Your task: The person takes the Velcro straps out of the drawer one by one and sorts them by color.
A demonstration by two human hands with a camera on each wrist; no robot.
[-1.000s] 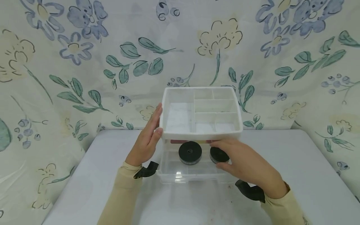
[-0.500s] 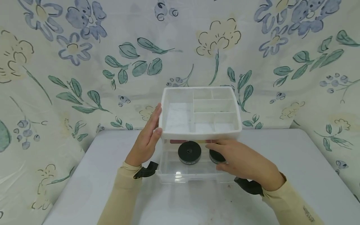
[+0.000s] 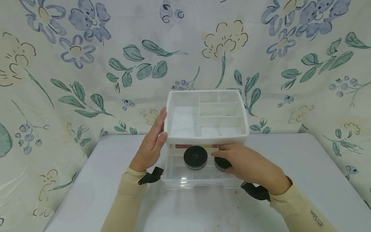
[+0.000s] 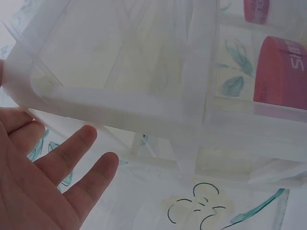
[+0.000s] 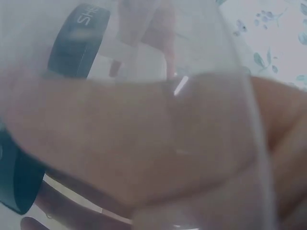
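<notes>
A white compartment tray (image 3: 185,120) sits raised above and behind a clear plastic box (image 3: 188,182). My left hand (image 3: 147,148) rests against the tray's left side with its fingers straight; in the left wrist view several fingertips (image 4: 88,134) lie near the box's translucent edge. Inside the box lies a black round disc (image 3: 195,157) with a small hole in its top and lettering on its side. My right hand (image 3: 249,164) reaches into the box and grips a second black disc (image 3: 221,164) between thumb and fingers. The hand covers part of that disc.
Dark red pieces (image 3: 183,146) show under the tray's front edge; in the left wrist view a red rounded piece (image 4: 283,72) bears white lettering. The box stands on a white table (image 3: 116,180). A flower-patterned cloth (image 3: 185,48) hangs behind.
My right hand has moved slightly left and its thumb has closed in on the right disc, which has shifted slightly left. My left hand and the tray stay still.
</notes>
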